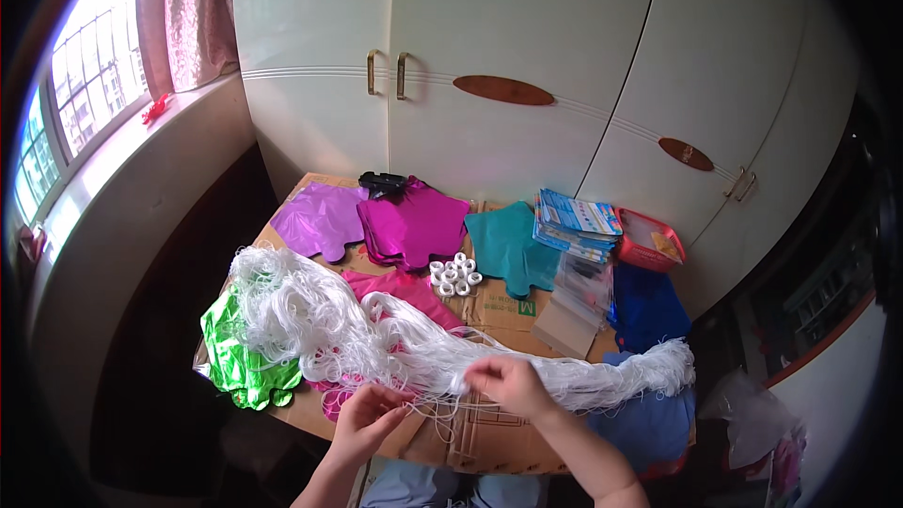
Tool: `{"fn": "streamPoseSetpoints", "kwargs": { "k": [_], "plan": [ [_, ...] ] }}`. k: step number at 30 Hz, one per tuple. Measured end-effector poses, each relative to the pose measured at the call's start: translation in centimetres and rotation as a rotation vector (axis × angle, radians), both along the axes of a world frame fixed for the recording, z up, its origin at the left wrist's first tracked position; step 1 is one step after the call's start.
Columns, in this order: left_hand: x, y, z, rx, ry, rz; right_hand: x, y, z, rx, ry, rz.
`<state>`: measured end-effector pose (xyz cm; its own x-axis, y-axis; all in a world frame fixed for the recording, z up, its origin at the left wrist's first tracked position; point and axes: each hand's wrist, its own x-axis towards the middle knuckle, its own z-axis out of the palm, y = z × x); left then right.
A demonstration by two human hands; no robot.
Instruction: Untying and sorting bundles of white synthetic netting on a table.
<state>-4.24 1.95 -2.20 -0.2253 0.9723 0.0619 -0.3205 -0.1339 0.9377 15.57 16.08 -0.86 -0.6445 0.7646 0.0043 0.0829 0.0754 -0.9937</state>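
A long tangled hank of white string point(555, 378) lies across the cardboard-covered table in front of me. My left hand point(369, 419) is closed in a pinch on a strand of it, near the table's front edge. To its right, my right hand point(511, 385) has its fingers closed on a small white roll of string point(458, 383). Loose strands run between the two hands, and a few loops hang over the cardboard. Just beyond the hank stands a cluster of several small white string rolls point(454, 276).
Flat shiny foil pieces lie around: lilac point(320, 218), magenta point(414, 223), teal point(513, 245), green point(246, 357) and dark blue point(649, 306). At the back right are a stack of blue printed cards point(576, 224), a red basket point(649, 243) and clear bags point(576, 296). A black object point(384, 184) sits at the back.
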Motion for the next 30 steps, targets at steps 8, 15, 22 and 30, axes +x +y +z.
{"fn": "streamPoseSetpoints", "kwargs": {
  "k": [8,15,22,30],
  "plan": [
    [-1.0,-1.6,-1.4,0.046,-0.051,0.068,-7.3,20.4,-3.4,0.416,-0.371,-0.379],
    [-2.1,-2.1,-1.5,0.066,-0.066,0.153,-9.8,22.5,-4.9,0.436,-0.691,-0.375],
    [-2.4,-2.7,-1.1,-0.083,0.097,0.123,-6.5,16.8,-2.4,0.746,-0.399,-0.347],
    [-1.1,-1.6,0.3,-0.079,0.878,0.135,-0.7,0.1,-2.1,0.875,-0.441,0.077]
  ]
}}
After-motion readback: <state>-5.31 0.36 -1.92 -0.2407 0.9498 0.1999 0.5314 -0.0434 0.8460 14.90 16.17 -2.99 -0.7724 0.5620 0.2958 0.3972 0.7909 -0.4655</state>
